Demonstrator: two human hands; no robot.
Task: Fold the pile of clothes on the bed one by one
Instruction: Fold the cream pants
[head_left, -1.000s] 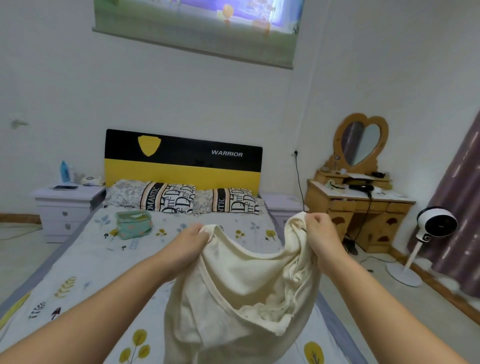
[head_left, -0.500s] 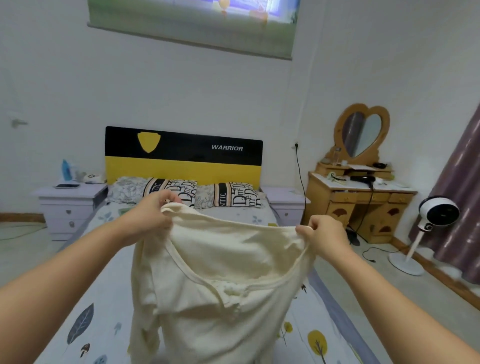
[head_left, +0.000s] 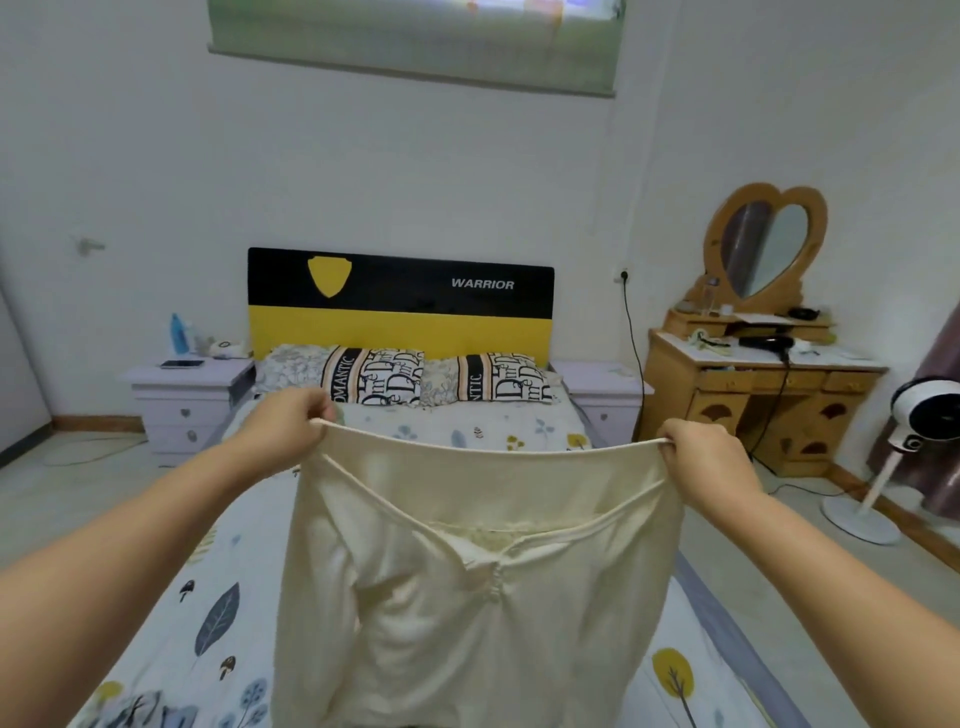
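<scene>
A cream top (head_left: 478, 582) hangs in front of me above the bed (head_left: 218, 613), stretched wide by its upper edge. My left hand (head_left: 283, 428) pinches the top's left corner. My right hand (head_left: 701, 457) grips the right corner at about the same height. The neckline sags in a V in the middle, and the body and one sleeve dangle down out of the frame. The pile of clothes is hidden behind the top or out of view.
Two patterned pillows (head_left: 405, 382) lie against the black and yellow headboard (head_left: 400, 306). Lilac nightstands (head_left: 187, 400) flank the bed. A wooden dressing table (head_left: 763, 400) with a heart mirror and a white fan (head_left: 919, 415) stand at the right.
My hands have moved apart and pulled the top's upper edge taut; it was bunched between them a second ago. The view has tilted slightly.
</scene>
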